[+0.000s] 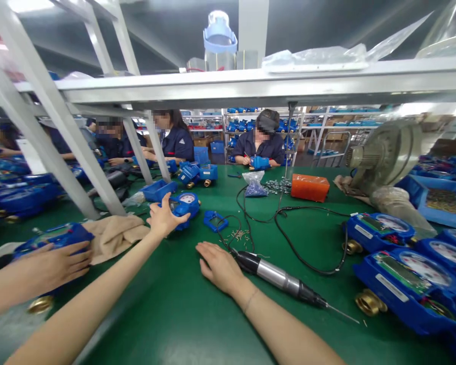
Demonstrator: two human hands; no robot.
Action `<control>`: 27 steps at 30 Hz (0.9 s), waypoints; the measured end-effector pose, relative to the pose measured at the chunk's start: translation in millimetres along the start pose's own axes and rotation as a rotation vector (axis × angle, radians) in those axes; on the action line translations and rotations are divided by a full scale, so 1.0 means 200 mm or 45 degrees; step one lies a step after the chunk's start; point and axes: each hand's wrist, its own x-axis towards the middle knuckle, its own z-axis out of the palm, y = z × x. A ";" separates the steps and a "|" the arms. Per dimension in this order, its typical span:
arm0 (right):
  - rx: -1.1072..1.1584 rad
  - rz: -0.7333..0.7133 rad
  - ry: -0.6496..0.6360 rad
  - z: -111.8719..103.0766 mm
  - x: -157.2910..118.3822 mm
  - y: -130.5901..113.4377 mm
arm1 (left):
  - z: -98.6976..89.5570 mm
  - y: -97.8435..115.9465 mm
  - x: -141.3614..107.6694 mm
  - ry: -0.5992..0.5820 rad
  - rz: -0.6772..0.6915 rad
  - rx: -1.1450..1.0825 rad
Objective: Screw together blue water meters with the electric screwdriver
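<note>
My left hand (164, 218) reaches out to a blue water meter (188, 203) and grips its near side, thumb to the right; the palm hides part of the casing. My right hand (222, 266) lies on the green table with its fingers stretched out, holding nothing. Beside it rests an electric screwdriver (277, 278) with a black and silver body, its long bit pointing right toward me. Small loose screws (240, 234) are scattered just beyond my right hand. A blue frame-like cover (215, 221) lies between the screws and the meter.
Another person's hand (57, 263) rests on a blue meter at the left, near a beige cloth (116, 235). Open blue meters (406, 284) crowd the right. Cables (289, 228), an orange box (310, 187) and a fan (387, 152) stand farther back. A shelf (228, 91) crosses overhead.
</note>
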 end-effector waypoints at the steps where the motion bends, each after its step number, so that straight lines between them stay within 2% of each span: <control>1: 0.020 -0.011 0.021 0.00 0.00 -0.02 | -0.06 -0.03 -0.08 -0.010 -0.007 -0.001; 5: 0.133 -0.052 0.088 -0.01 -0.03 -0.13 | -0.28 -0.12 -0.43 -0.033 -0.028 -0.014; 9: 0.252 0.019 0.176 -0.01 -0.14 -0.30 | -0.44 -0.13 -0.82 0.017 -0.022 -0.057; 13: 0.354 0.123 0.213 -0.02 -0.35 -0.49 | -0.53 -0.09 -1.12 0.048 -0.053 -0.160; 16: 0.484 0.202 0.203 -0.03 -0.48 -0.59 | -0.56 -0.07 -1.25 0.037 -0.054 -0.290; 19: 0.606 0.290 0.247 -0.04 -0.52 -0.62 | -0.62 -0.11 -1.31 -0.089 -0.030 -0.571; 22: 0.710 0.303 0.310 -0.06 -0.48 -0.59 | -0.73 -0.21 -1.27 -0.457 -0.079 -0.936; 24: 0.743 0.279 0.324 -0.07 -0.46 -0.56 | -0.80 -0.29 -1.19 -0.665 -0.060 -1.049; 25: 0.744 0.267 0.324 -0.08 -0.45 -0.55 | -0.82 -0.32 -1.14 -0.692 -0.032 -1.052; 27: 0.724 0.241 0.319 -0.09 -0.43 -0.52 | -0.83 -0.35 -1.02 -0.584 0.081 -0.949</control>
